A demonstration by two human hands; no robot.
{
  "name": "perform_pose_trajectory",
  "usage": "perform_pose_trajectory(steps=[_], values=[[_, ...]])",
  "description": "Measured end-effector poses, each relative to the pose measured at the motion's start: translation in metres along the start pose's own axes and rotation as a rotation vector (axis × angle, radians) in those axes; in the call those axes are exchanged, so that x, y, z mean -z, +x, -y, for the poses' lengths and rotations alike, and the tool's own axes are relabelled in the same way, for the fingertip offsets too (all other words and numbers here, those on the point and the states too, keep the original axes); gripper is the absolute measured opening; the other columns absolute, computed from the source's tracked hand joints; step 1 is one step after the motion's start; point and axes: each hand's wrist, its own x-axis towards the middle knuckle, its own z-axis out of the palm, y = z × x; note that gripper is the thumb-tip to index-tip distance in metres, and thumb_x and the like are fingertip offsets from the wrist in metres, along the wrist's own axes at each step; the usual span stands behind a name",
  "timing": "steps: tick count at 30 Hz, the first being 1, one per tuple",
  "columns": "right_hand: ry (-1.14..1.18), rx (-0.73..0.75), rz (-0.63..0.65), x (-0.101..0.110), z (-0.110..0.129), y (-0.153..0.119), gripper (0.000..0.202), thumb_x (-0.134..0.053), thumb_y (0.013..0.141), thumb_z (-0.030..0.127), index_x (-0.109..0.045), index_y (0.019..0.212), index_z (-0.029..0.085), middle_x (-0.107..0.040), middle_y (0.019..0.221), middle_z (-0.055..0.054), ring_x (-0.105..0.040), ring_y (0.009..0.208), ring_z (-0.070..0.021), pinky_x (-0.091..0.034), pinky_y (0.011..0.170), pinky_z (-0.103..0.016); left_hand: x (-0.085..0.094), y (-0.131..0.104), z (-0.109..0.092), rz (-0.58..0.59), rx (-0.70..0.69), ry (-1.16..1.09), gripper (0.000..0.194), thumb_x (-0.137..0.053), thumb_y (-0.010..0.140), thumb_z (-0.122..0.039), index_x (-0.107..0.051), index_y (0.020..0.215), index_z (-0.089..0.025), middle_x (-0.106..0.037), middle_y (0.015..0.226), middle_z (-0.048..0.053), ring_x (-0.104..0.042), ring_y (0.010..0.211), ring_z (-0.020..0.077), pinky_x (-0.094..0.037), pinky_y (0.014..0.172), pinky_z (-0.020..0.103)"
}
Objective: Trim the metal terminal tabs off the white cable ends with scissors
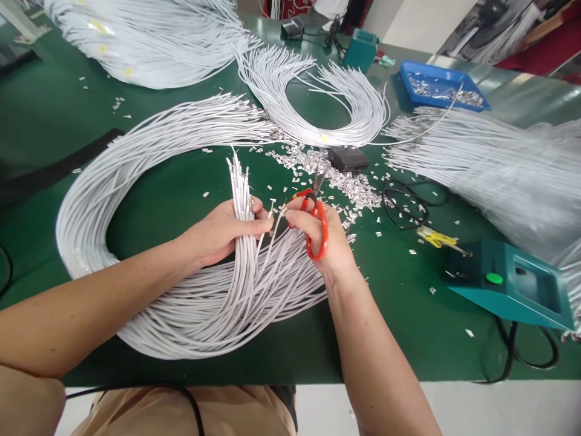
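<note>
As two bare arms reach in over a green bench [399, 339], the left forearm [113, 300] slants up from the left edge across a large coil of white wires [86, 206], hiding part of it, and the right forearm [376, 351] rises steeply from the bottom, leaning leftward. The left hand [220, 232] has its grip clamped around an upright bunch of white wires [241, 194], which curves up out of the near side of the coil; the thumb lies across its front, and the wire tips splay above. Close beside it, the right hand [336, 245] has its grip closed on orange-handled scissors [312, 195], their slightly parted blades pointing away from the body. Its thumb and forefinger also meet the end of a loose wire [278, 227]; how firmly they pinch it is hard to tell. Just beyond the scissors, a scatter of small silvery pieces [358, 194] spreads around a small black box [348, 160]. Past that lies a smaller ring of white wires [363, 124], with a bulky white bundle [149, 42] at upper left and a blue tray [406, 79] of more pieces at upper right. On the right are a sheaf of white wires [467, 148], a yellow-handled tool [436, 237] and a teal machine [481, 263] with a green button [494, 278].
</note>
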Motion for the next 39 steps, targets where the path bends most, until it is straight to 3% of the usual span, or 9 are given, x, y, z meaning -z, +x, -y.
perform_pose_trajectory(steps=[9, 14, 16, 19, 23, 28, 31, 35, 39], values=[[-0.139, 0.035, 0.064, -0.006, 0.007, -0.005, 0.016, -0.067, 0.074, 0.032, -0.065, 0.068, 0.017, -0.058, 0.063, 0.002, -0.052, 0.061, -0.0116, -0.043, 0.063, -0.026, 0.000, -0.004, -0.010, 0.063, 0.043, 0.205, 0.020, -0.078, 0.066, -0.019, -0.065, 0.081, -0.017, -0.063, 0.078, 0.000, -0.058, 0.075, 0.0137, -0.044, 0.073, 0.028], [-0.533, -0.077, -0.057, 0.008, 0.007, -0.002, 0.014, -0.066, 0.070, 0.030, -0.066, 0.067, 0.016, -0.049, 0.056, 0.004, -0.038, 0.051, -0.0085, -0.030, 0.051, -0.025, 0.004, -0.005, -0.015, 0.033, 0.120, 0.214, 0.030, -0.080, 0.063, -0.018, -0.068, 0.091, -0.019, -0.065, 0.082, 0.001, -0.062, 0.078, 0.0161, -0.047, 0.073, 0.030], [-0.634, 0.036, -0.130, 0.009, 0.008, -0.002, 0.011, -0.065, 0.071, 0.026, -0.068, 0.072, 0.016, -0.054, 0.062, 0.003, -0.041, 0.056, -0.0096, -0.032, 0.054, -0.026, 0.004, -0.004, -0.014, 0.034, 0.108, 0.226, 0.033, -0.081, 0.063, -0.019, -0.067, 0.094, -0.019, -0.065, 0.081, 0.000, -0.062, 0.076, 0.0152, -0.047, 0.074, 0.030], [-0.519, 0.182, -0.177, 0.004, 0.011, -0.004, 0.009, -0.064, 0.074, 0.025, -0.068, 0.075, 0.016, -0.060, 0.072, 0.001, -0.049, 0.064, -0.0109, -0.038, 0.061, -0.026, 0.003, -0.003, -0.011, 0.045, 0.072, 0.225, 0.031, -0.080, 0.065, -0.018, -0.065, 0.092, -0.019, -0.064, 0.080, -0.002, -0.061, 0.073, 0.0128, -0.047, 0.072, 0.028], [-0.293, 0.078, -0.069, 0.000, 0.012, -0.006, 0.016, -0.064, 0.078, 0.030, -0.070, 0.072, 0.017, -0.063, 0.072, 0.000, -0.052, 0.066, -0.0114, -0.041, 0.064, -0.025, 0.001, -0.003, -0.009, 0.065, 0.038, 0.206, 0.026, -0.080, 0.067, -0.018, -0.059, 0.082, -0.017, -0.063, 0.079, -0.002, -0.061, 0.072, 0.0120, -0.046, 0.069, 0.026], [-0.162, -0.023, 0.208, 0.005, 0.005, -0.003, 0.018, -0.069, 0.076, 0.036, -0.072, 0.077, 0.018, -0.063, 0.067, 0.001, -0.051, 0.063, -0.0108, -0.041, 0.063, -0.025, 0.003, -0.003, -0.004, 0.092, 0.020, 0.165, 0.025, -0.077, 0.070, -0.018, -0.054, 0.078, -0.017, -0.064, 0.073, -0.002, -0.062, 0.073, 0.0123, -0.045, 0.067, 0.024], [-0.194, -0.036, 0.222, 0.008, 0.004, -0.003, 0.021, -0.072, 0.072, 0.038, -0.070, 0.076, 0.018, -0.059, 0.066, 0.002, -0.046, 0.059, -0.0091, -0.036, 0.057, -0.023, 0.004, -0.001, -0.002, 0.084, 0.038, 0.150, 0.028, -0.078, 0.068, -0.017, -0.052, 0.079, -0.018, -0.064, 0.072, -0.002, -0.060, 0.070, 0.0119, -0.045, 0.065, 0.025], [-0.365, -0.061, 0.163, 0.011, 0.008, -0.004, 0.024, -0.067, 0.075, 0.041, -0.065, 0.073, 0.017, -0.050, 0.060, 0.003, -0.037, 0.054, -0.0082, -0.030, 0.050, -0.023, 0.005, -0.001, -0.003, 0.050, 0.024, 0.141, 0.031, -0.080, 0.065, -0.015, -0.052, 0.078, -0.017, -0.061, 0.074, -0.004, -0.058, 0.066, 0.0097, -0.044, 0.065, 0.024], [-0.816, -0.038, 0.048, 0.013, 0.008, -0.003, 0.028, -0.063, 0.075, 0.034, -0.050, 0.057, 0.018, -0.044, 0.056, 0.004, -0.034, 0.052, -0.0087, -0.026, 0.050, -0.025, 0.005, -0.002, -0.003, 0.031, 0.027, 0.101, 0.031, -0.078, 0.068, -0.015, -0.050, 0.080, -0.018, -0.059, 0.072, -0.004, -0.059, 0.071, 0.0106, -0.043, 0.065, 0.022]])
